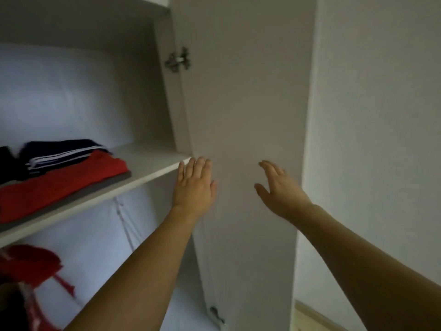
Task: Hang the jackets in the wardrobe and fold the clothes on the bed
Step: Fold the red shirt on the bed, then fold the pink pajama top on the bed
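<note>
I face an open white wardrobe. Its door [245, 96] stands swung out in the middle of the view. My left hand [194, 185] lies flat with straight fingers against the inner face of the door, beside the end of the shelf [152, 174]. My right hand [278, 187] is raised, fingers spread and empty, near the door's outer edge. A red garment [59, 187] lies folded on the shelf with a dark blue white-striped one [64, 151] on top. A red jacket [31, 266] hangs below the shelf at the lower left, partly cut off by the frame.
A metal hinge [178, 60] joins the door to the wardrobe side; a second hinge [216, 314] sits lower down. A plain white wall [377, 139] fills the right. A strip of wooden floor [310, 316] shows at the bottom right.
</note>
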`<state>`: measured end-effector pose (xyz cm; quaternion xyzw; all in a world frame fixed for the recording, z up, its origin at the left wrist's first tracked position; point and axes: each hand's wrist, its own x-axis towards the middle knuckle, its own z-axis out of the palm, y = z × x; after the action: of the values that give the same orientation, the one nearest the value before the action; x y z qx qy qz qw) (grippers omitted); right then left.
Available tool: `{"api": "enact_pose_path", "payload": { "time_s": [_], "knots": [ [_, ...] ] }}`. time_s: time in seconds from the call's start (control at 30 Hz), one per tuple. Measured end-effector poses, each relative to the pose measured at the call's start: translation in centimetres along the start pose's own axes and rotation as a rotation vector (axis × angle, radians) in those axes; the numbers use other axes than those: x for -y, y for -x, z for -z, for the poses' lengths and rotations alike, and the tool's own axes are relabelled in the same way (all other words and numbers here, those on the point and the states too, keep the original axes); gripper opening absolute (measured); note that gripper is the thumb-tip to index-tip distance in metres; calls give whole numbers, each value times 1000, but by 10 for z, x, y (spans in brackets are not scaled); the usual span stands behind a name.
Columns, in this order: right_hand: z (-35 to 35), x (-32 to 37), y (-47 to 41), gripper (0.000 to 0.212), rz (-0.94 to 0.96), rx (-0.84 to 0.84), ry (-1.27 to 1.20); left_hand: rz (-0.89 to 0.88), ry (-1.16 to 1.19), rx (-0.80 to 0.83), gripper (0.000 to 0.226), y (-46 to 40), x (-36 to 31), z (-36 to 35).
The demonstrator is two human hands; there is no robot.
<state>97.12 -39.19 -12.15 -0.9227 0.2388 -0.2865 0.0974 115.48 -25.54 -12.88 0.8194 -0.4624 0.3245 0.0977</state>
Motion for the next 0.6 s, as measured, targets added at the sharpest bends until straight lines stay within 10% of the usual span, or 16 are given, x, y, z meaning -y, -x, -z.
{"api": "enact_pose_path", "payload": {
  "time_s": [0.6],
  "knots": [
    [278, -358, 496, 58, -587, 17, 220, -480, 317, 247, 61, 170, -606, 78]
  ]
}}
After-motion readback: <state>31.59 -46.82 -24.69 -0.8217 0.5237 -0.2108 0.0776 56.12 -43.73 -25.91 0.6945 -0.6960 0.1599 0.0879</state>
